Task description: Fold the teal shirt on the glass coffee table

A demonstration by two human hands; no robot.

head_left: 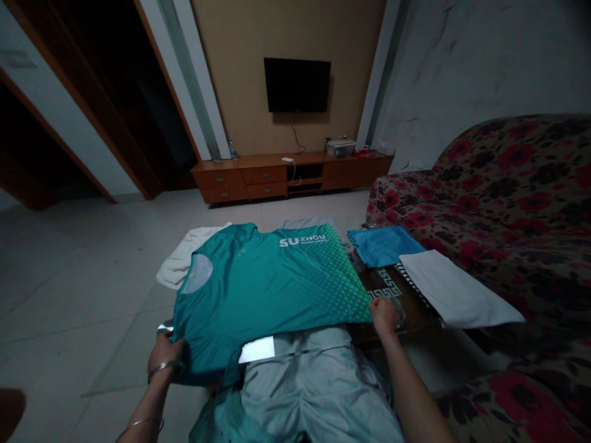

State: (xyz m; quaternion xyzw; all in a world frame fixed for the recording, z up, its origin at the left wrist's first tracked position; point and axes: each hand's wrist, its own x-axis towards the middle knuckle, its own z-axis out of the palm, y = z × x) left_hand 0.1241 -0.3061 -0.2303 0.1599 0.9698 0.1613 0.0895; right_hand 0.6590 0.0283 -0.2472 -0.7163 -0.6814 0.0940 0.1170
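A teal T-shirt (258,277) with white "SU ZHOU MARATHON" lettering and a green dotted hem lies spread sideways in front of me, its neck opening toward the left. My left hand (165,352), with bangles on the wrist and forearm, is closed on the shirt near its shoulder and sleeve. At the hem's near corner my right hand (384,315) is closed in a fist on the fabric. Under the far left of the shirt lies a white cloth (180,261). Grey fabric (305,375) shows below the near edge, over my lap.
On the right of the dark patterned table (406,295) lie a folded blue cloth (385,244) and a folded white cloth (457,289). A floral sofa (498,191) runs along the right. Farther off stand a wooden TV cabinet (263,178) and a wall-mounted television (298,85).
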